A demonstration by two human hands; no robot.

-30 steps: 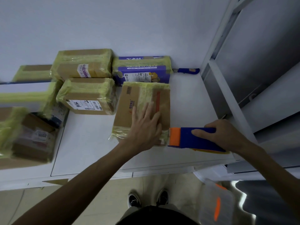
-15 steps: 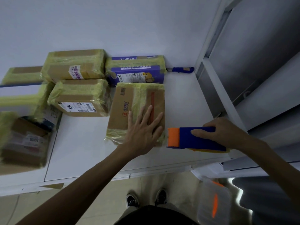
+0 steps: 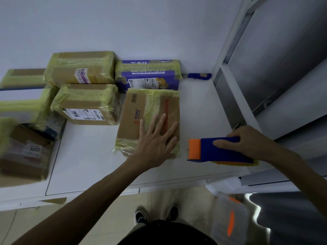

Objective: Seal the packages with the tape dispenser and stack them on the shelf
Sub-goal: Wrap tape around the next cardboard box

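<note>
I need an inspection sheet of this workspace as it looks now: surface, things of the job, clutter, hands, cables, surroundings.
Surface: white table, carrying all the packages.
Job's things: cardboard package lying flat, with yellow-green tape across it; tape dispenser, blue and orange, beside its right edge; taped packages grouped behind and to the left.
Clutter: blue-handled tool at the table's back edge.
Hands: left hand flat on the cardboard package, fingers spread; right hand grips the tape dispenser.
Cables: nothing seen.
Surroundings: white wall behind; shelf unit at the right; plastic bin on the floor.
</note>
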